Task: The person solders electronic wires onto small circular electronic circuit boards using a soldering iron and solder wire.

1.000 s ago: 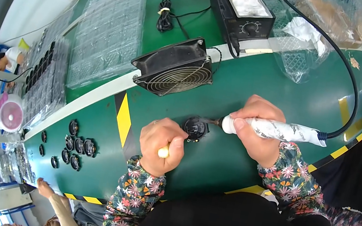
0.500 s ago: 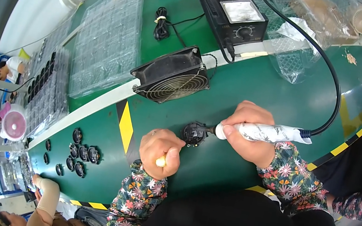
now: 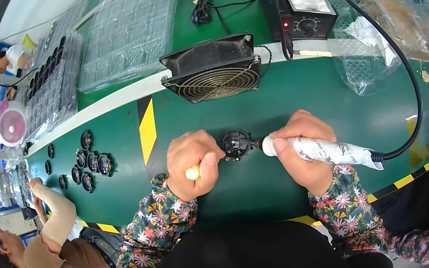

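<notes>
One soldering iron (image 3: 331, 153) gripped crosswise in right hand (image 3: 305, 170), tip (image 3: 256, 143) leftward, left hand (image 3: 188, 152) gripping yellow object (image 3: 193, 173)

Can see a boxy black fan (image 3: 215, 74) on the green bench (image 3: 302, 89), a tied black cable (image 3: 201, 12) behind it and clear plastic trays (image 3: 130, 27) to its left, also a round pink fan (image 3: 12, 127) farther left, crumpled white tissue (image 3: 370, 36) upper right, a co-worker (image 3: 74, 260) in brown lower left

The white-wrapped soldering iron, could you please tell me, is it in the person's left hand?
No, the right hand grips the soldering iron, while the left hand holds a small pale-yellow object.
</notes>
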